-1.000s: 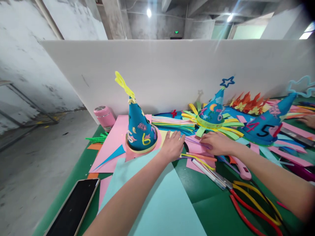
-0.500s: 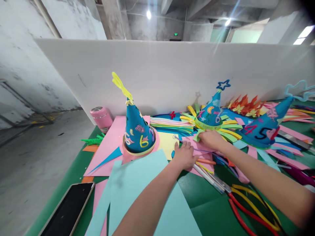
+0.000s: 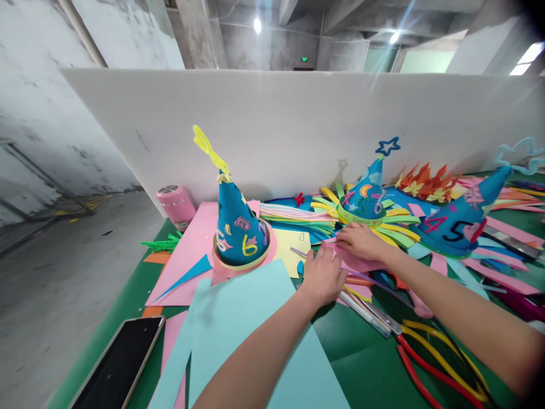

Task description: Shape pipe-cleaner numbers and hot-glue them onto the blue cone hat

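Observation:
A piece of pink paper (image 3: 357, 260) lies between my two hands at the middle of the table. The fingers of my right hand (image 3: 361, 241) close on its upper edge, just in front of a blue cone hat with a dark blue star (image 3: 369, 190). My left hand (image 3: 324, 275) is at the paper's left side, fingers curled down on it, fingertips partly hidden. A purple pipe cleaner (image 3: 298, 251) passes beneath my left hand and comes out to the right. Left of my hands stands another blue cone hat (image 3: 238, 227) bearing a yellow 6.
Light blue sheets (image 3: 247, 335) lie under my left forearm. Scissors with red and yellow handles (image 3: 400, 329) and white pens (image 3: 366, 312) are in front. A phone (image 3: 117, 363) and a pink cup (image 3: 176, 205) sit at left. A third hat (image 3: 464, 218) stands right.
My right hand has moved slightly left and nearer, away from the green strip under the middle hat. The pink paper and purple pipe cleaner have shifted; my left hand has moved slightly right.

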Action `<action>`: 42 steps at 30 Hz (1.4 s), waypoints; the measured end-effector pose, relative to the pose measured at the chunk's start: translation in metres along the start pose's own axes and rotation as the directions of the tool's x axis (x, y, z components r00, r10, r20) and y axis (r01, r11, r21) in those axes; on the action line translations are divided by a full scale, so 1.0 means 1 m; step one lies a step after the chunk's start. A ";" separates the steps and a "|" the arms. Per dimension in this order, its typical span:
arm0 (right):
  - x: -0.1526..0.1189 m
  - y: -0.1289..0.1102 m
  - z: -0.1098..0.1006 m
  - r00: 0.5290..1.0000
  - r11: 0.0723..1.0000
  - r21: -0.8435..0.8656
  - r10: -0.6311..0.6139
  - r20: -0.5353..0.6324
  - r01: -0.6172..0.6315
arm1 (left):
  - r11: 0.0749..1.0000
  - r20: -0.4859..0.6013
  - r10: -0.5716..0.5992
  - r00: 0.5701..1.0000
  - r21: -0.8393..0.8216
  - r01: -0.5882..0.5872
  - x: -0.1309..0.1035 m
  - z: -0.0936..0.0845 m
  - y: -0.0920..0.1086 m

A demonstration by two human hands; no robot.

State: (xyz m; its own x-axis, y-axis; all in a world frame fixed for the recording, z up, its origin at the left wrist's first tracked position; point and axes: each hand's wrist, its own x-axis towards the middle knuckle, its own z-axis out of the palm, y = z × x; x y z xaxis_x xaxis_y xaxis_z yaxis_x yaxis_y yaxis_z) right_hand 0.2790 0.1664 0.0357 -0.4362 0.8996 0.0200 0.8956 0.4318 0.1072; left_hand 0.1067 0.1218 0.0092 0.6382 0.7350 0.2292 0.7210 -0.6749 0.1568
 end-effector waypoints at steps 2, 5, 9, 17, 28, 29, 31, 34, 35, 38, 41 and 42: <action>-0.006 -0.001 -0.001 1.000 1.000 -0.007 -0.019 0.001 0.019 | 1.000 -0.029 -0.026 0.999 0.011 0.026 0.001 0.002 -0.003; -0.011 -0.005 0.000 1.000 0.999 -0.034 -0.020 -0.013 0.020 | 0.999 -0.015 -0.036 0.999 0.015 0.036 0.002 0.008 -0.009; -0.009 -0.012 0.004 0.999 0.996 -0.090 0.007 -0.048 -0.011 | 0.999 0.004 -0.038 0.999 0.016 0.038 0.001 0.016 -0.015; -0.011 -0.017 0.003 0.988 0.984 -0.157 0.065 -0.137 -0.087 | 0.999 0.009 -0.044 0.999 0.030 0.044 0.003 0.009 -0.017; -0.004 -0.015 -0.001 0.963 0.973 -0.156 0.130 -0.234 -0.169 | 0.950 -0.042 -0.276 0.960 0.138 0.280 0.036 -0.008 -0.048; -0.005 -0.017 0.000 0.962 0.972 -0.155 0.135 -0.238 -0.175 | 0.950 -0.016 -0.278 0.961 0.144 0.277 0.039 -0.008 -0.051; -0.007 -0.020 0.001 0.961 0.972 -0.152 0.140 -0.240 -0.180 | 0.952 0.037 -0.274 0.961 0.150 0.265 0.044 -0.007 -0.055; -0.014 -0.022 0.005 0.969 0.977 -0.148 0.121 -0.214 -0.155 | 0.957 0.094 -0.264 0.960 0.153 0.248 0.047 -0.006 -0.058; -0.017 -0.021 0.006 0.973 0.978 -0.145 0.117 -0.201 -0.148 | 0.958 0.107 -0.262 0.959 0.152 0.245 0.048 -0.006 -0.058; -0.024 -0.012 0.009 0.972 0.975 -0.132 0.156 -0.177 -0.180 | 0.959 0.134 -0.264 0.955 0.144 0.245 0.049 -0.006 -0.060; -0.027 -0.006 0.008 0.961 0.966 -0.105 0.215 -0.173 -0.235 | 0.959 0.147 -0.269 0.952 0.128 0.251 0.051 -0.006 -0.062; -0.026 -0.007 0.008 0.961 0.968 -0.092 0.218 -0.168 -0.235 | 0.960 0.149 -0.271 0.951 0.122 0.254 0.052 -0.006 -0.063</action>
State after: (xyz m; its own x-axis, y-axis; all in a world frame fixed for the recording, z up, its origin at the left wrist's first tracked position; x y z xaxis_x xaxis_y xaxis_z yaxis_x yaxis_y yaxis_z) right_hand 0.2852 0.1403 0.0268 -0.2393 0.9480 0.2096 0.9610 0.2005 0.1905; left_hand 0.0926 0.2022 0.0173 0.4519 0.8914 0.0328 0.8868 -0.4530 0.0918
